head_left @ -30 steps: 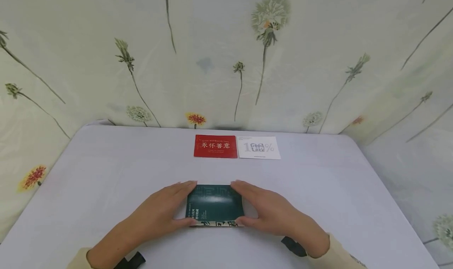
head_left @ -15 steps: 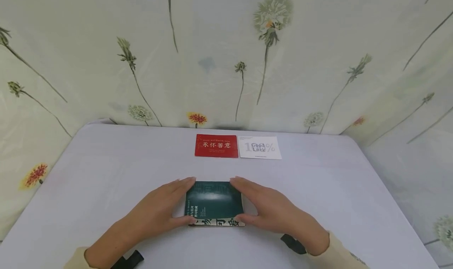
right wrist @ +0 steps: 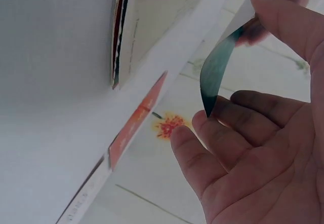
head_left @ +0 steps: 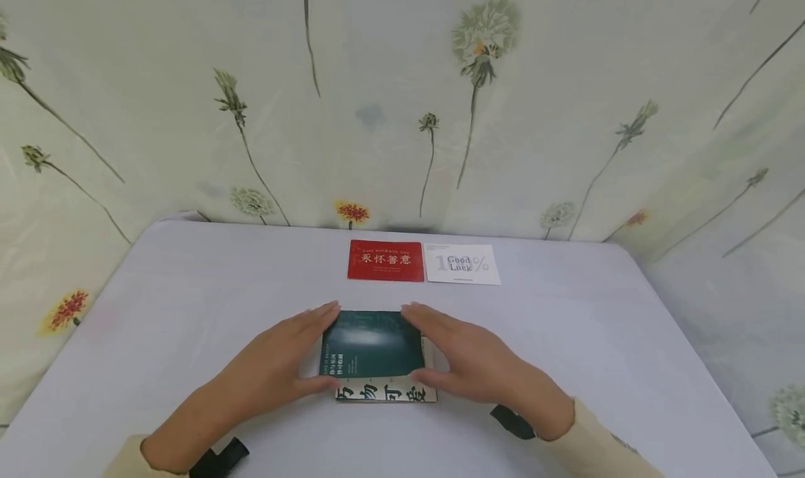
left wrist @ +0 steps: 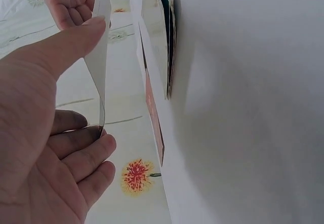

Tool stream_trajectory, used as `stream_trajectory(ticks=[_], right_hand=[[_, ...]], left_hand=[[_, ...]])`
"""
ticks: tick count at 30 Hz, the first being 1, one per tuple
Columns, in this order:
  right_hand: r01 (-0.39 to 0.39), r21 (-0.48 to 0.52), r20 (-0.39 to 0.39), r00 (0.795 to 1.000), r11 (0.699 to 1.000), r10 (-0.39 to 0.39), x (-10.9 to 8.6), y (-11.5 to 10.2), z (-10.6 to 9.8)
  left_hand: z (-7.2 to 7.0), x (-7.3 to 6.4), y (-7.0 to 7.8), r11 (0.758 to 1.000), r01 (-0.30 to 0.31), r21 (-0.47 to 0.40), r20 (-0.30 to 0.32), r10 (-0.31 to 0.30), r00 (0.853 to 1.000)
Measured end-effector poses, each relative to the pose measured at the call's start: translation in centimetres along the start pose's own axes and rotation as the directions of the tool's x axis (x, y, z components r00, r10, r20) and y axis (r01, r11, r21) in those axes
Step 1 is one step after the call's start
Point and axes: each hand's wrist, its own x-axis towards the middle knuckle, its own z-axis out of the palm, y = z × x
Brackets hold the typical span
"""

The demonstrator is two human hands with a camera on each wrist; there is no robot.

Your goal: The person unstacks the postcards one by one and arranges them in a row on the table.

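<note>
1. While both hands are spread to about the depth of one card, the left hand (head_left: 273, 363) holds a green card (head_left: 372, 345) by its left end, fingertips at the upper left corner and thumb at the lower left one.
2. At the right end the right hand (head_left: 478, 359) mirrors this, fingers on the upper right corner, thumb on the lower right; neither palm touches the card.
3. Held so, the green card is at the lower centre of the head view, and in the right wrist view it bows between thumb and fingers.
4. Under it a stack of cards (head_left: 386, 392) lies on the table (head_left: 189, 310); its cream top card, with black characters, shows along the green card's lower edge. Both wrist views show a gap between green card and stack.
5. Further up, at the centre of the head view, a red card (head_left: 386, 260) lies just beside a white card (head_left: 462, 263) reading "Good Luck".
</note>
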Motion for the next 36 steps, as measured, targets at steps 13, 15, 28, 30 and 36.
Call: stream_trajectory(ticks=[13, 15, 28, 30, 36], right_hand=[[0.004, -0.002, -0.002, 1.000, 1.000, -0.004, 2.2, -0.4, -1.2], [0.009, -0.010, -0.010, 1.000, 1.000, -0.009, 2.5, -0.5, -1.4], [0.042, -0.001, -0.011, 0.999, 0.999, -0.042, 6.1, -1.0, -2.0], [0.045, 0.006, -0.007, 0.999, 0.999, -0.045, 6.6, -0.9, -2.0], [0.036, 0.004, 0.007, 0.999, 0.999, -0.036, 7.8, -0.6, -1.8]], left_hand=[[-0.8, 0.4, -1.4, 1.000, 0.009, 0.023, -0.030, -0.008, 1.000], [-1.1, 0.4, -1.5, 0.999, 0.025, 0.023, -0.030, -0.024, 0.999], [-2.3, 0.5, -3.3, 0.995, 0.093, -0.032, -0.054, -0.095, 0.994], [-2.4, 0.5, -3.6, 0.994, 0.100, -0.037, -0.057, -0.102, 0.993], [-2.8, 0.9, -4.2, 0.992, 0.117, -0.050, -0.060, -0.120, 0.991]])
